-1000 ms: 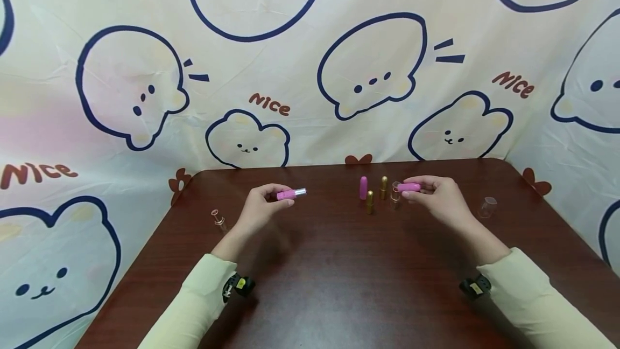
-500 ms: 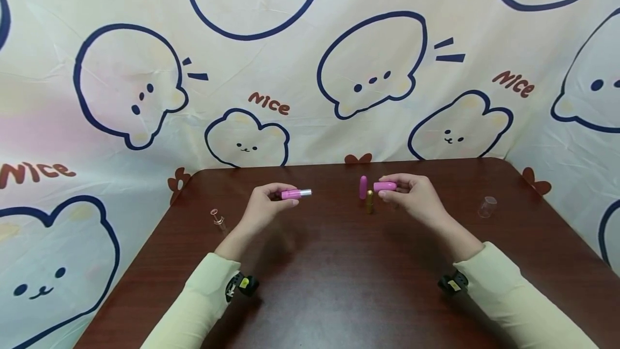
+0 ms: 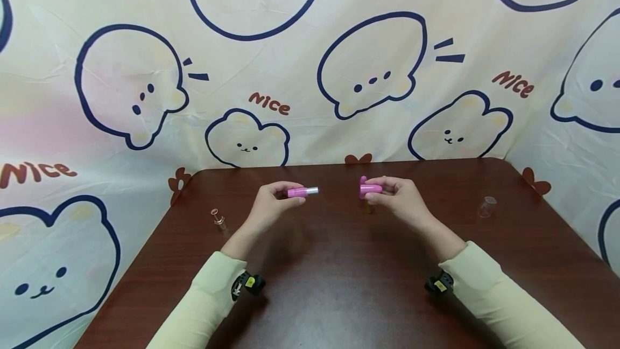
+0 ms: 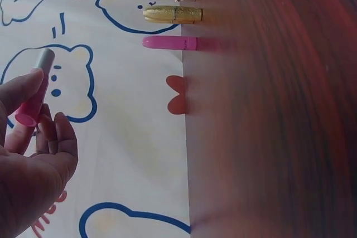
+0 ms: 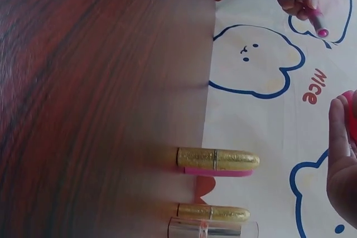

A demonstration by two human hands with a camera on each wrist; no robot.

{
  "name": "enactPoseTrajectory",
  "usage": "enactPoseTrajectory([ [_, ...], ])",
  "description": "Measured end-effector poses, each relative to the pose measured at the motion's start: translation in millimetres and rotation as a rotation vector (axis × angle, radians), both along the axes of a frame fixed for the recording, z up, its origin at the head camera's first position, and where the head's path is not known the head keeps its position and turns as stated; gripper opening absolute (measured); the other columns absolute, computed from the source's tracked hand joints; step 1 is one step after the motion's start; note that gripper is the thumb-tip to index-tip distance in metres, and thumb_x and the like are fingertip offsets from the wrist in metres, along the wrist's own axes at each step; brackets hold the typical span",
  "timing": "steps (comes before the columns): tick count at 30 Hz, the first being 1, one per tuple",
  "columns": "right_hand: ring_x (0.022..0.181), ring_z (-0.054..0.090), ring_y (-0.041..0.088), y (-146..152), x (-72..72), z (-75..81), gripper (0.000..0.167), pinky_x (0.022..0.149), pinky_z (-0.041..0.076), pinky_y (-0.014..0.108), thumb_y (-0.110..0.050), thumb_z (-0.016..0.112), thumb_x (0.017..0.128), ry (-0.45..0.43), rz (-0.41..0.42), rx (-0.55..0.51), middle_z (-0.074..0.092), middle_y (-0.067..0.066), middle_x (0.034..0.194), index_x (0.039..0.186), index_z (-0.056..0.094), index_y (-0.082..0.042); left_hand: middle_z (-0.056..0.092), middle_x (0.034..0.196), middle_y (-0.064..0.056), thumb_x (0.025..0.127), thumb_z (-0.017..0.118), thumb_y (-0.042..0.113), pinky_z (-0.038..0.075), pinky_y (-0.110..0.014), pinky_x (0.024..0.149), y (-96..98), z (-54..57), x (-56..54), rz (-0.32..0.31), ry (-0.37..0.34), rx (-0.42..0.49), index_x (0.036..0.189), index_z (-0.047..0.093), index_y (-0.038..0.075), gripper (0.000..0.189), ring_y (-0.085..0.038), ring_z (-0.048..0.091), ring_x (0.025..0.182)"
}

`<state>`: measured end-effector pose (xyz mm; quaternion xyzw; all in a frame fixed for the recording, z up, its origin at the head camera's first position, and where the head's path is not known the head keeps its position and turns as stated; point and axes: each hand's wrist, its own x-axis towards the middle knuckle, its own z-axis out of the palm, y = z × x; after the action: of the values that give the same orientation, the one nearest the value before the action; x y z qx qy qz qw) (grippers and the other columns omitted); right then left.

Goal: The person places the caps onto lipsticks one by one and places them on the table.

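My left hand (image 3: 272, 204) grips the pink base of an uncapped lipstick (image 3: 297, 192), its silver tube pointing right. In the right wrist view a pink tip shows at the end of that tube. My right hand (image 3: 401, 198) pinches a pink lipstick cap (image 3: 371, 189), held in the air with a gap between it and the tube. Behind the cap, a standing pink lipstick (image 4: 170, 43) is partly covered in the head view. Two gold lipsticks (image 5: 217, 159) and a clear-capped lipstick (image 5: 203, 229) stand close by, mostly hidden by the right hand in the head view.
On the brown table (image 3: 319, 273), an uncapped rose-gold lipstick (image 3: 218, 220) stands left of the left hand. A clear cap (image 3: 487, 207) sits to the far right. A cartoon-printed cloth (image 3: 300, 69) hangs behind the table's back edge.
My right hand has carried the pink cap leftward, passing in front of the standing lipsticks. My left hand has shifted slightly right with the lipstick, narrowing the gap between them.
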<state>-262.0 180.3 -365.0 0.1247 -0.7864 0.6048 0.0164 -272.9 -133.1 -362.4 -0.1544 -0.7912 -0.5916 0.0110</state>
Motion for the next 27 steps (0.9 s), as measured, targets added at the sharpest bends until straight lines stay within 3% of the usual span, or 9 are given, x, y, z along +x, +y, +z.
enactPoseTrajectory([
  [10,0.094,0.066,0.025,-9,-0.2,-0.4,0.042,0.077,0.055,0.031,-0.019,0.079,0.083,-0.005,0.045,-0.067,0.062,0.014,0.122,0.119,0.067,-0.001,0.066,0.105,-0.01,0.086,0.075,0.008,0.051,-0.034,0.078,13.3,6.0,2.0,-0.043,-0.03,0.013,0.114,0.068,0.0,0.03,-0.028,0.054,0.093],
  [15,0.1,0.067,0.025,-13,-1.3,-1.4,0.041,0.078,0.054,0.034,-0.018,0.078,0.084,-0.01,0.067,-0.104,0.06,0.015,0.126,0.119,0.067,0.001,0.066,0.104,-0.011,0.086,0.073,0.005,0.051,-0.04,0.081,21.7,23.9,17.9,-0.067,-0.028,0.02,0.113,0.067,-0.003,0.028,-0.028,0.054,0.093],
  [18,0.103,0.065,0.022,-16,-1.1,-1.5,0.039,0.079,0.054,0.033,-0.018,0.078,0.084,-0.013,0.07,-0.108,0.061,0.013,0.127,0.117,0.068,0.0,0.067,0.102,-0.01,0.087,0.073,0.005,0.051,-0.042,0.082,25.3,28.8,23.8,-0.079,-0.02,0.032,0.112,0.067,-0.003,0.027,-0.027,0.055,0.091],
  [21,0.099,0.067,0.024,-19,-0.3,-1.4,0.037,0.079,0.054,0.035,-0.019,0.077,0.084,-0.016,0.08,-0.114,0.066,0.014,0.117,0.116,0.069,-0.001,0.068,0.101,-0.01,0.087,0.073,0.005,0.051,-0.041,0.082,28.1,28.4,24.4,-0.094,-0.017,0.052,0.112,0.067,-0.004,0.027,-0.025,0.056,0.09],
  [27,0.095,0.068,0.029,-25,2.2,-0.6,0.039,0.078,0.054,0.035,-0.02,0.076,0.085,-0.027,0.118,-0.141,0.071,0.013,0.105,0.118,0.068,0.0,0.069,0.101,-0.01,0.086,0.073,0.004,0.051,-0.028,0.076,33.1,26.8,23.3,-0.109,-0.008,0.06,0.111,0.068,-0.003,0.026,-0.023,0.057,0.089],
])
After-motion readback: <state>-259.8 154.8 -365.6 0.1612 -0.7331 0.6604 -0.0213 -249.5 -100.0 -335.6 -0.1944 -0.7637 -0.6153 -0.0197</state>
